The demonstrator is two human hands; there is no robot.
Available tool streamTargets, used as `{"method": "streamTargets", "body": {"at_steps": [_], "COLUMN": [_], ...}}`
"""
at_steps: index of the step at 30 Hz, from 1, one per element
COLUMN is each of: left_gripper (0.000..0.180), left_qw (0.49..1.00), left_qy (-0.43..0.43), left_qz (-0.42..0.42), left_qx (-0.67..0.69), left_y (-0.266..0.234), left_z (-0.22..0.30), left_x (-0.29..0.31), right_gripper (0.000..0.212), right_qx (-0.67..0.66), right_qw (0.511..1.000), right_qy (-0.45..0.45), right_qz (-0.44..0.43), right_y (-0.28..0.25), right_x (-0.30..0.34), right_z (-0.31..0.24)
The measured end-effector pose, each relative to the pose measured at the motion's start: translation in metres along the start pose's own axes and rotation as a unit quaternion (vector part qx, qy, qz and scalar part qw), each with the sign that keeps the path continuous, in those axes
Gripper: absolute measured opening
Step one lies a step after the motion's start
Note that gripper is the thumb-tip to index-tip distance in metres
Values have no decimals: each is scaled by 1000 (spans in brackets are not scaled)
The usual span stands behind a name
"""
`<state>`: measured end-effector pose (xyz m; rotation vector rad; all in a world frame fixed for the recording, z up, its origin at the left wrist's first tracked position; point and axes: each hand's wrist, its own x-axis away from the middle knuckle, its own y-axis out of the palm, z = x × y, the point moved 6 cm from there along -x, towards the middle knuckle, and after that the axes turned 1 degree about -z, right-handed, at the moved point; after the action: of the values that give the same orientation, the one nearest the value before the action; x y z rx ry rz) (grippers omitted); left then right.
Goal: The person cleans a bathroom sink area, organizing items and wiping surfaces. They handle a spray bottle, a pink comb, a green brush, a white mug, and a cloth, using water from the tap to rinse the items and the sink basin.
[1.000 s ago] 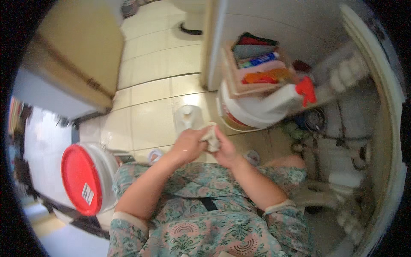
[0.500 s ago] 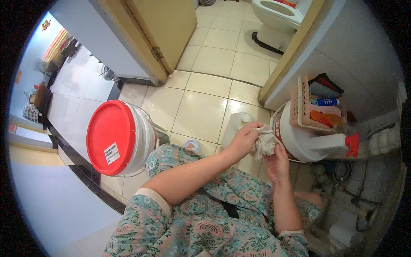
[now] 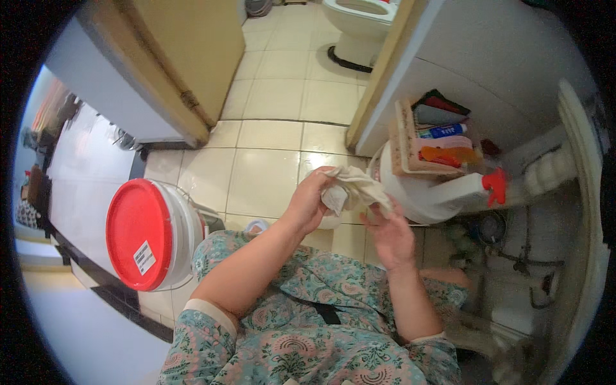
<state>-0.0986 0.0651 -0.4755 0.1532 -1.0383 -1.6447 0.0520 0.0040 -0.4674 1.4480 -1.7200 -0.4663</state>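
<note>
A crumpled off-white cloth [image 3: 360,183] stretches between my two hands, above the tiled floor. My left hand [image 3: 309,202] is closed around its left part, and a whitish fold hangs beside the fingers. At the cloth's right end, the fingertips of my right hand [image 3: 393,240] hold its edge, with the thumb apart and the palm partly turned up. Behind the hands stands a pale plastic jug [image 3: 331,222], mostly hidden by them and the cloth.
A white bucket with a red lid [image 3: 139,234] stands at left. At right, a white tub [image 3: 401,186] bears a basket [image 3: 403,138] of cleaning items and a spray bottle [image 3: 452,191] lying on its side. Pipes and hoses [image 3: 526,256] run beyond. A doorway ahead shows a toilet [image 3: 359,29].
The cloth, bunched before, is now spread out between my hands. My hands have moved apart, the right one loosening its hold to the fingertips. The whole view has shifted.
</note>
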Motion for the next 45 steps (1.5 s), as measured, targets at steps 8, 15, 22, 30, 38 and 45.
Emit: {"method": "streamTargets", "body": {"at_steps": [8,15,22,30,38,45], "left_gripper": [43,62,39,48,61,70], "left_qw": [887,863,929,966,950,839], "left_qy": [-61,83,41,-56,55,196], "left_qz": [-339,-277,-170,-95,-175,-141], "left_qx": [-308,-414,-326,-232,-253,-488], "left_y": [54,62,52,48,94,80], "left_z": [-38,-38,-63,-81,-94,-155], "left_x": [30,28,10,-22,-57,-96], "right_gripper": [32,23,66,75,42,49], "right_qx": [24,116,400,468,371,436], "right_qw": [999,987,836,727,783,725], "right_qy": [-31,-104,-364,-383,-438,-490], "right_qz": [37,-47,95,325,239,211], "right_y": [-26,-1,-25,-104,-114,-87], "right_x": [-7,31,36,-27,7,70], "right_z": [-8,-40,-78,-184,-182,-192]}}
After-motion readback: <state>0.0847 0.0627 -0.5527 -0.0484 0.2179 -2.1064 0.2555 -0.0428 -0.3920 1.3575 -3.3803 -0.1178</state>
